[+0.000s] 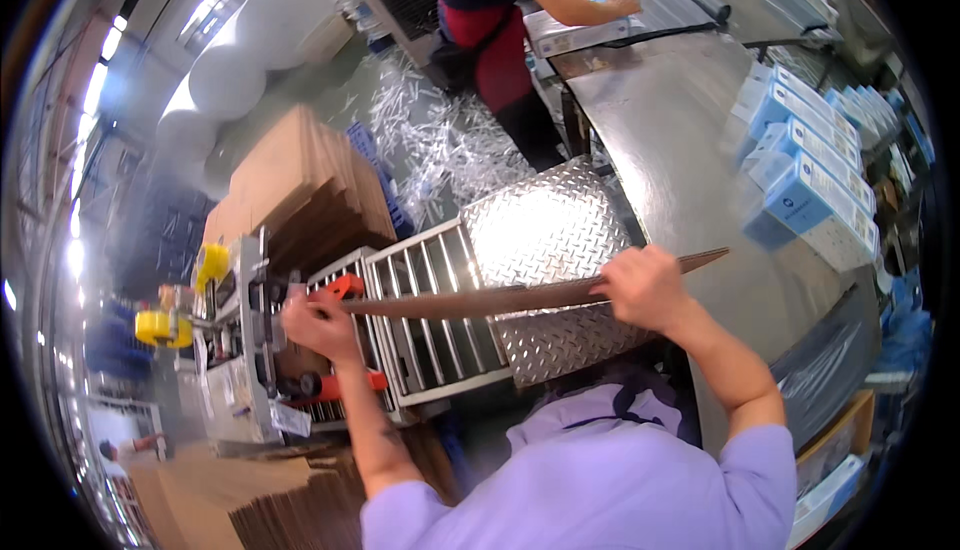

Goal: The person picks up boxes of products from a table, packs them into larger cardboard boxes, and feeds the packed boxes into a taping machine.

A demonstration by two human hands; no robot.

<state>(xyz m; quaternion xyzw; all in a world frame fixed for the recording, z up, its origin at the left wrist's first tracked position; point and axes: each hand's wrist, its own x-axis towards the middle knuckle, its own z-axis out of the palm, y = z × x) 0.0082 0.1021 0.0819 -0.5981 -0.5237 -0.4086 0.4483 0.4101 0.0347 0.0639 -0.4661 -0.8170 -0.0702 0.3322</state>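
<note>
A flat brown cardboard sheet [480,302], seen nearly edge-on, spans from left to right over the roller conveyor [408,350] and the diamond-plate metal sheet [540,225]. My left hand [318,325] grips its left end, close to the red parts of a taping machine [235,390]. Toward the other end, my right hand [645,290] pinches the upper edge, and the sheet's tip sticks out past it over the steel table [665,130]. Whether the cardboard is a single layer or a folded carton cannot be made out.
Blue-and-white boxes [800,190] stand on the table at right. Flattened cartons [290,175] are stacked beyond the conveyor, others [300,505] at lower left. A co-worker [490,50] handles a box at the far table end. Shredded clear scraps [440,135] litter the floor.
</note>
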